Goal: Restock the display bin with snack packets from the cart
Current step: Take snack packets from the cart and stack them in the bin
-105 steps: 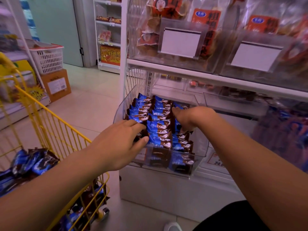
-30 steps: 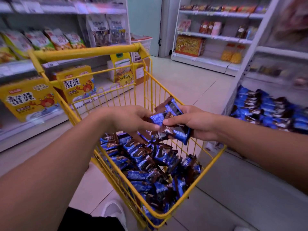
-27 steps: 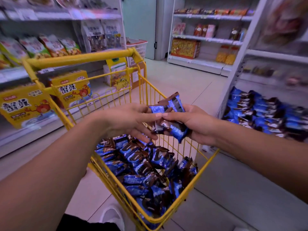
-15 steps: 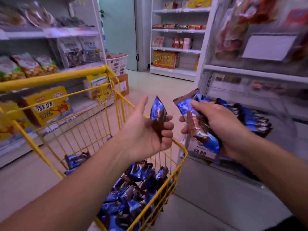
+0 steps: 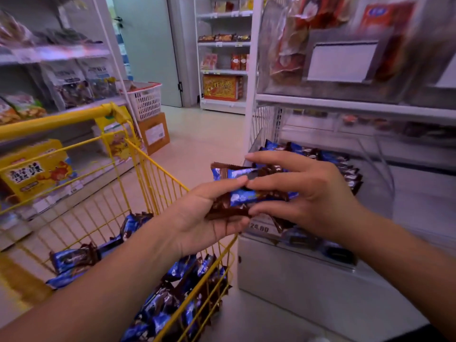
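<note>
Left hand and right hand together clasp a small stack of blue-brown snack packets, between yellow cart and clear display bin. Judged light, crinkly, slippery film; pinch flat faces, not ends.

Floor: pale tiles running down the aisle toward the back wall.
Door: pale green, closed, at the far end of the aisle.
White basket: lattice-sided with a red rim, standing on a cardboard box that bears a white label.
Yellow cartons: printed with red crab pictures, on the low left shelf.
Back shelving: white tiers holding small red and orange packs, with a large orange box on the lower tier.
Upper right bin: clear plastic, filled with red-printed bags and fronted by a blank white card.
Left upper shelf: blurred bagged goods hanging beneath it.
</note>
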{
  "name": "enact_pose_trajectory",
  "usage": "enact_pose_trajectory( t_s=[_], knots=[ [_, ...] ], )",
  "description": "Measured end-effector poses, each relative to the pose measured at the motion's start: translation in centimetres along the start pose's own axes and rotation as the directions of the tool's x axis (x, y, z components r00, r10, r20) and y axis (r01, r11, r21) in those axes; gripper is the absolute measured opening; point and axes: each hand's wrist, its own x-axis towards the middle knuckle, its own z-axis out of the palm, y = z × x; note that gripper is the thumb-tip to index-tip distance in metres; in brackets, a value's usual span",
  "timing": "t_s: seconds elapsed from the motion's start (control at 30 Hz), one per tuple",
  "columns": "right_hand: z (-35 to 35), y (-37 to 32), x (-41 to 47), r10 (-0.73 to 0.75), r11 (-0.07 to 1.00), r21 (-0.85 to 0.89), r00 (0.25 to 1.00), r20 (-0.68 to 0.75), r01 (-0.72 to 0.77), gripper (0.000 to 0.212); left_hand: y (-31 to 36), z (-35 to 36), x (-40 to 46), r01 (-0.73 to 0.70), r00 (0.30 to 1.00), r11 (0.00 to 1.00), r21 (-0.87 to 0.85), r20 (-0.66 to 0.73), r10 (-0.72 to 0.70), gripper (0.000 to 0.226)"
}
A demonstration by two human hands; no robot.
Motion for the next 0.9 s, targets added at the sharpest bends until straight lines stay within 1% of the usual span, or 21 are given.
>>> enact_pose_trajectory(
  t_s=[0.03,0.07,0.1,0.13,0.17,0.2,0.23,0.27,0.33,0.37,0.43,0.47,0.5,0.57,0.63,0.7,0.73,0.77,0.8,0.87,0.9],
  knots=[
    [0.1,0.3,-0.2,0.055,0.997,0.049,0.998,-0.007,-0.054,0.041,-0.2,0.2,0.2,-0.025,0.998,1.0,0.018,-0.049,0.026,0.039],
    [0.2,0.5,-0.3,0.145,0.981,0.132,0.989,-0.023,-0.141,0.049,-0.3,0.3,0.4,-0.042,0.996,0.999,0.018,-0.084,0.043,0.043],
    [0.3,0.5,-0.5,0.267,0.934,0.259,0.963,-0.046,-0.246,0.058,-0.4,0.4,0.7,-0.053,0.993,0.999,0.009,-0.107,0.054,0.047],
    [0.4,0.5,-0.6,0.398,0.843,0.417,0.915,-0.061,-0.339,0.063,-0.4,0.4,0.9,-0.067,0.99,0.998,-0.002,-0.124,0.066,0.05],
    [0.5,0.6,-0.6,0.513,0.728,0.557,0.856,-0.057,-0.4,0.062,-0.4,0.5,1.1,-0.082,0.986,0.997,-0.001,-0.143,0.081,0.05],
    [0.4,0.9,-0.6,0.6,0.628,0.641,0.799,-0.038,-0.441,0.056,-0.5,0.5,1.3,-0.098,0.981,0.995,0.029,-0.168,0.102,0.048],
    [0.2,1.2,-0.7,0.656,0.559,0.671,0.754,0.0,-0.487,0.048,-0.6,0.6,1.4,-0.109,0.972,0.99,0.087,-0.198,0.124,0.047],
    [0.0,1.4,-0.7,0.686,0.495,0.682,0.724,0.073,-0.538,0.041,-0.7,0.7,1.5,-0.117,0.965,0.983,0.142,-0.216,0.146,0.047],
    [-0.2,1.3,-0.7,0.69,0.378,0.698,0.688,0.225,-0.608,0.03,-0.9,0.7,1.6,-0.099,0.97,0.98,0.171,-0.202,0.134,0.045],
    [-0.3,1.2,-0.6,0.689,0.367,0.697,0.683,0.242,-0.617,0.024,-0.9,0.7,1.4,-0.067,0.983,0.983,0.173,-0.158,0.095,0.039],
    [-0.4,0.9,-0.4,0.707,0.403,0.679,0.68,0.195,-0.614,0.017,-0.9,0.9,0.8,0.002,1.0,0.977,0.213,-0.008,0.0,0.026],
    [-0.3,0.8,-0.4,0.728,0.398,0.687,0.665,0.167,-0.608,0.013,-1.0,1.0,0.6,0.001,0.998,0.971,0.241,0.056,-0.015,0.026],
    [-0.1,0.6,-0.3,0.758,0.362,0.713,0.634,0.15,-0.601,0.01,-1.3,1.2,0.5,-0.027,0.996,0.967,0.254,0.087,0.004,0.03],
    [0.4,0.3,-0.1,0.828,0.273,0.755,0.545,0.132,-0.597,0.009,-1.9,1.9,1.0,-0.144,0.989,0.966,0.216,0.05,0.136,0.038],
    [1.2,-0.5,-0.1,0.889,0.183,0.771,0.438,0.136,-0.61,0.011,-2.2,2.6,1.5,-0.272,0.957,0.95,0.156,-0.065,0.284,0.041],
    [2.1,-1.1,-0.2,0.923,0.112,0.776,0.354,0.15,-0.621,0.013,-2.2,3.0,1.9,-0.33,0.926,0.939,0.095,-0.161,0.342,0.037],
    [2.5,-1.3,-0.3,0.934,0.113,0.759,0.33,0.139,-0.641,0.013,-2.1,3.1,2.1,-0.336,0.919,0.94,0.059,-0.197,0.341,0.032],
    [2.7,-1.4,-0.4,0.942,0.159,0.726,0.322,0.091,-0.669,0.013,-2.1,3.2,2.1,-0.331,0.916,0.943,0.03,-0.229,0.329,0.027],
    [2.8,-1.3,-0.4,0.942,0.242,0.677,0.335,0.007,-0.695,0.014,-2.0,3.1,2.1,-0.32,0.916,0.947,0.005,-0.254,0.311,0.023],
    [2.5,-1.1,-0.1,0.893,0.438,0.575,0.407,-0.191,-0.691,0.016,-1.9,3.0,2.0,-0.289,0.925,0.956,-0.048,-0.27,0.266,0.02],
    [2.3,-0.9,0.1,0.857,0.512,0.543,0.442,-0.267,-0.665,0.017,-2.0,3.0,1.9,-0.264,0.937,0.962,-0.069,-0.256,0.239,0.022]
  ],
)
